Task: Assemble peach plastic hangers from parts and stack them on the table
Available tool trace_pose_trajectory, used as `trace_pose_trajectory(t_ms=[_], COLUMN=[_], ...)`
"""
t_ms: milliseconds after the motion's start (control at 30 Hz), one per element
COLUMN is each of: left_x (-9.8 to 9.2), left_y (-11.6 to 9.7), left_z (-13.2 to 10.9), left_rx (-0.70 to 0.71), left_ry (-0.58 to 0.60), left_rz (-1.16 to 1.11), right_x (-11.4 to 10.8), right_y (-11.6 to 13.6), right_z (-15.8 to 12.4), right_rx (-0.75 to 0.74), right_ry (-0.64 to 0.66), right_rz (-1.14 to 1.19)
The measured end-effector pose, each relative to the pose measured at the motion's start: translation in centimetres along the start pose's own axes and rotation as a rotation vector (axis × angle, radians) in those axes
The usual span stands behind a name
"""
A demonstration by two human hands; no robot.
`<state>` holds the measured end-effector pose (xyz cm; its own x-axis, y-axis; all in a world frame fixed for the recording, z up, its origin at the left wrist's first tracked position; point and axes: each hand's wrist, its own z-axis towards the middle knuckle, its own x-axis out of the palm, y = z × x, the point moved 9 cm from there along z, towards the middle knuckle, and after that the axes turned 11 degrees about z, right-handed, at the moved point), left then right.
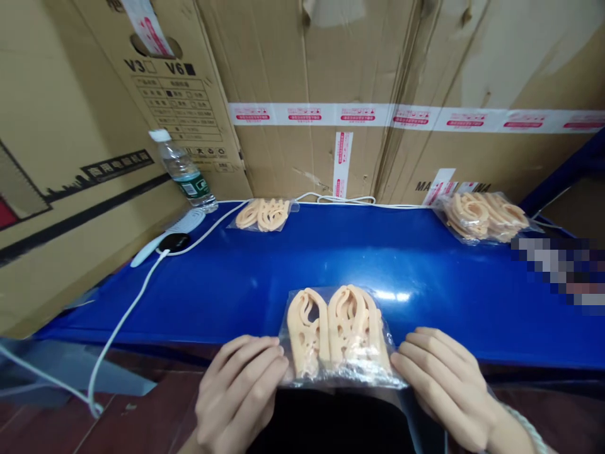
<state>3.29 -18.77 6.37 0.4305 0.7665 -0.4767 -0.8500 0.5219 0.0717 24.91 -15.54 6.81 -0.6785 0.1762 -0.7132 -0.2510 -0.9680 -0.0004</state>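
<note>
A clear plastic bag of beige folding hangers (352, 334) lies at the front edge of the blue table, its near end overhanging toward me. My left hand (241, 384) grips the bag's left edge, fingers bent together. On the opposite side, my right hand (442, 384) pinches the lower right corner of the same bag. Both thumbs are mostly hidden under the hands. Inside the film the hangers lie side by side in two groups, with curved hooks pointing away from me.
A smaller bag of hangers (263, 214) lies at the back left and a fuller hanger bag (484, 217) at the back right. A water bottle (186, 173), a light-blue comb-like item (165, 236), a black disc (174, 243) and a white cable (127, 321) occupy the left. Cardboard boxes (302, 157) stand behind.
</note>
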Motion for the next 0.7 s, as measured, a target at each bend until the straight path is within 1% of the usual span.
trace_pose_trajectory(t_ms=[100,200,300,367,433,500,567,633,700], left_x=[-0.7,-0.8,0.2,1.3,2.6,3.5,5.2,7.7,10.9], left_y=[2.5,6.1,10.3,13.6,17.2,21.1,25.0,28.9,32.5], left_z=[1.4,2.4,3.7,4.9,6.2,7.6,9.0,10.1,10.5], left_rx=[-0.073,-0.241,-0.407,-0.495,-0.562,-0.635,-0.702,-0.773,-0.855], left_ry=[-0.027,-0.092,-0.051,0.004,0.060,0.052,0.089,0.180,0.345], left_rz=[-0.002,0.067,0.163,0.163,0.138,0.170,0.237,0.307,0.351], right_x=[0.1,0.4,1.6,3.0,4.5,6.5,9.6,12.9,15.9], right_y=[-1.5,-3.9,-7.3,-9.8,-12.6,-15.8,-19.5,-23.5,-26.3], right_z=[3.7,7.5,11.2,13.8,16.4,18.8,20.6,21.2,22.2], right_rx=[0.004,0.073,0.205,0.281,0.358,0.460,0.630,0.896,0.998], right_ry=[0.046,0.047,0.093,0.121,0.096,0.040,0.012,-0.037,-0.032], right_rz=[0.074,0.137,0.249,0.298,0.362,0.458,0.575,0.675,0.675])
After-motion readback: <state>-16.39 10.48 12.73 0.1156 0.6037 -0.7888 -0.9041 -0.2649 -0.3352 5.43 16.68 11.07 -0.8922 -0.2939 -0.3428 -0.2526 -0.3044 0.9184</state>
